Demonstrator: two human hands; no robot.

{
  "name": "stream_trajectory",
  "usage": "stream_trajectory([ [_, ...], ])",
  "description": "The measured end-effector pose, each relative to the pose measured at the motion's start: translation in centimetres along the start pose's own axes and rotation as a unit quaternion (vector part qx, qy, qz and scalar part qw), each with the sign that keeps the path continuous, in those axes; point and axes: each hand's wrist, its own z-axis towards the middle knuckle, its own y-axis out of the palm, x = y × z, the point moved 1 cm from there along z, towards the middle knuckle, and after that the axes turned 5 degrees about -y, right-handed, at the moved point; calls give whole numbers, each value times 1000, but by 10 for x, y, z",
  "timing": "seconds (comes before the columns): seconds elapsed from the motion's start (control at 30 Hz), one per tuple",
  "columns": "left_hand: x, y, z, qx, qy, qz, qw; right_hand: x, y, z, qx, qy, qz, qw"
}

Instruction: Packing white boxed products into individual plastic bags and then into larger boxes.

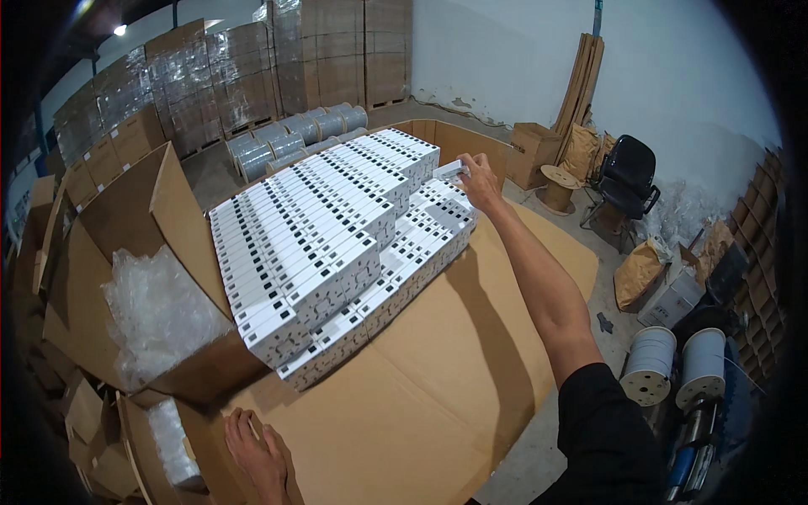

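Note:
My right hand (481, 181) reaches to the far end of a stack and is closed on a small white block (451, 169), held just above the lower layer. The stack (311, 219) is made of many identical white blocks with small black squares on top, packed tightly in rows and stepped in layers. It rests on a cardboard-covered surface (421, 370). My left hand (254, 450) lies at the near left edge of this cardboard, fingers stretched out, holding nothing. The fingertips of my right hand are partly hidden behind the block and the hand itself.
An open carton with clear plastic bags (151, 311) adjoins the stack's left. Below it, another carton contains a white wrapped bundle (175, 442). Cable spools (648, 362), a black chair (627, 177) and brown sacks (637, 273) stand at right. Wrapped pallets (244, 76) line the back.

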Motion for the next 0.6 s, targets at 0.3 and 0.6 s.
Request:
stream_trajectory([
  [0.3,-2,-3,-8,-14,13,-37,999,-89,-66,-104,-8,-60,11,998],
  [0.6,-11,-14,-10,-46,16,-136,990,-211,-72,-203,-101,-92,134,981],
])
